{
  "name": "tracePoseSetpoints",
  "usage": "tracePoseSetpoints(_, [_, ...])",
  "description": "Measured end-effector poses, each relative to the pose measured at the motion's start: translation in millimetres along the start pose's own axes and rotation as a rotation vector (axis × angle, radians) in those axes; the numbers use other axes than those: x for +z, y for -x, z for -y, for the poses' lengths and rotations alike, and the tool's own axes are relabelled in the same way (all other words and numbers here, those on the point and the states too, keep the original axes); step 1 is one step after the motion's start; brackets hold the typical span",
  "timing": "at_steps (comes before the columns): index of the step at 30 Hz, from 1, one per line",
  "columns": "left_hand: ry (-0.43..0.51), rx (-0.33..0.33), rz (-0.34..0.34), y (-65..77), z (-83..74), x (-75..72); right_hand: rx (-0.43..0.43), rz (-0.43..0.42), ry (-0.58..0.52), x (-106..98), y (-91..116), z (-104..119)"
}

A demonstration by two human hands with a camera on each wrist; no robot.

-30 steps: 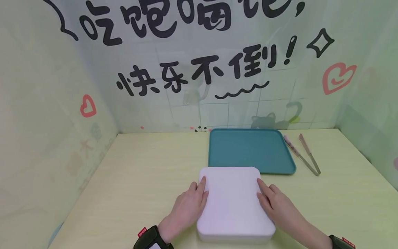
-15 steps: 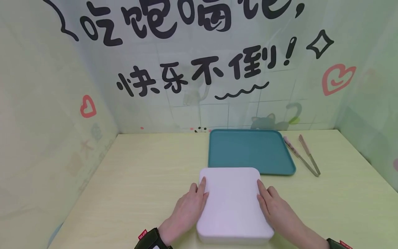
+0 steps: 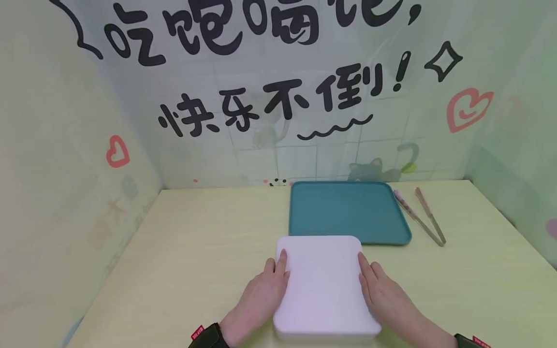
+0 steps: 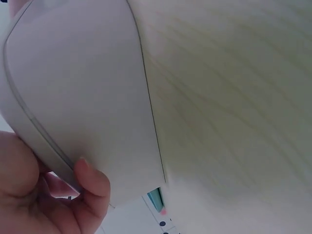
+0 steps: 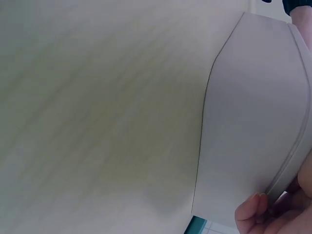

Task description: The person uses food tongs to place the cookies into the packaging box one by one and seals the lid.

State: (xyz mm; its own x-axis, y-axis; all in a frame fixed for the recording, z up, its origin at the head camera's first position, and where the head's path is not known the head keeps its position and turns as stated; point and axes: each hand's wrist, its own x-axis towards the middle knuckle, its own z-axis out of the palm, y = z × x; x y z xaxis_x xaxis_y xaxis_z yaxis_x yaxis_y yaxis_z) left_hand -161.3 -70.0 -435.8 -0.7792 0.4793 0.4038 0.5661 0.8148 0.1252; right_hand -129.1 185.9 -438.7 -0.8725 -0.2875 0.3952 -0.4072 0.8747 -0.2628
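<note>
A white rectangular lidded box [image 3: 326, 290] with rounded corners lies on the table in front of me, its lid on top. My left hand [image 3: 263, 292] grips the lid's left side, index finger stretched along the top edge. On the opposite side my right hand [image 3: 387, 295] holds the lid in the same way. In the left wrist view, curled fingertips [image 4: 92, 183] sit at the seam under the lid rim [image 4: 36, 124]. Fingertips [image 5: 253, 204] of the right hand also press at the seam on the box's side wall [image 5: 248, 117]. What the box holds is hidden.
A teal tray [image 3: 348, 212] lies just behind the box, its front edge partly covered by it. Metal tongs [image 3: 428, 224] with pinkish handles rest to the tray's right, spread apart. Printed fabric walls [image 3: 270, 121] enclose the table [image 3: 196, 241] at the back and sides.
The head view has shifted slightly, so everything sits a little further left. Both hands stay on the lid's sides, and the box stays in place in front of the tray.
</note>
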Motion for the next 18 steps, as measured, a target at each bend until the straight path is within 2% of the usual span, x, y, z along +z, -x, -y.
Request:
tracePoseSetpoints(3, [-0.016, 0.011, -0.037, 0.9, -1.1, 1.4, 0.003, 0.024, 0.021, 0.3, -0.2, 0.7])
tracePoseSetpoints(8, [-0.006, 0.013, -0.049, 1.0, -3.2, 1.4, -0.032, 0.025, 0.069, -0.9, 1.1, 0.9])
tracePoseSetpoints(15, [0.043, -0.033, 0.035, 0.7, -4.5, -0.6, -0.038, 0.038, 0.097, -2.5, 2.7, 0.7])
tracePoseSetpoints(18, [0.049, -0.05, 0.045, 1.9, -4.0, 0.0, 0.007, 0.088, 0.045, -2.5, 3.6, 0.8])
